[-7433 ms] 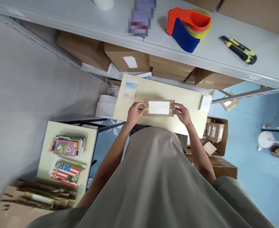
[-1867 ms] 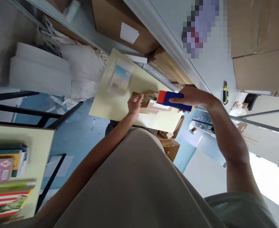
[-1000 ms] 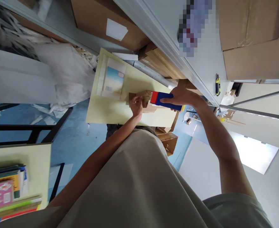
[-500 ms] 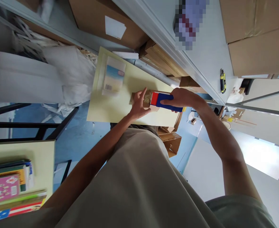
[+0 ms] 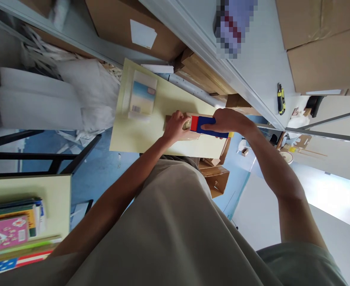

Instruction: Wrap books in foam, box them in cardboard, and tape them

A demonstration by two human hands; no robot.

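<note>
My right hand (image 5: pixel 221 121) grips a long blue-and-red block (image 5: pixel 206 124), its red end pointing left and a bit of yellow showing at the other end. Whether it is a box or a tool, I cannot tell. My left hand (image 5: pixel 175 128) closes its curled fingers on a brown cardboard piece (image 5: pixel 187 124) right by the red end; the palm hides much of it. Both hands are over a pale yellow tabletop (image 5: pixel 163 139). Left of them lies a clear-wrapped book-like pack (image 5: pixel 143 93) with a blue band and a barcode.
A grey shelf (image 5: pixel 258 59) runs along the far side, with a yellow-and-black cutter (image 5: pixel 281 99) on it. Cardboard boxes (image 5: pixel 139 29) stand beneath and above. White foam wrap (image 5: pixel 41 97) is piled at left. Books (image 5: pixel 12 230) lie on another table. An open carton (image 5: pixel 218 182) sits below right.
My left hand's spread fingers have curled in and closed on the cardboard piece. My right hand keeps its grip on the blue-and-red block. The view has shifted slightly.
</note>
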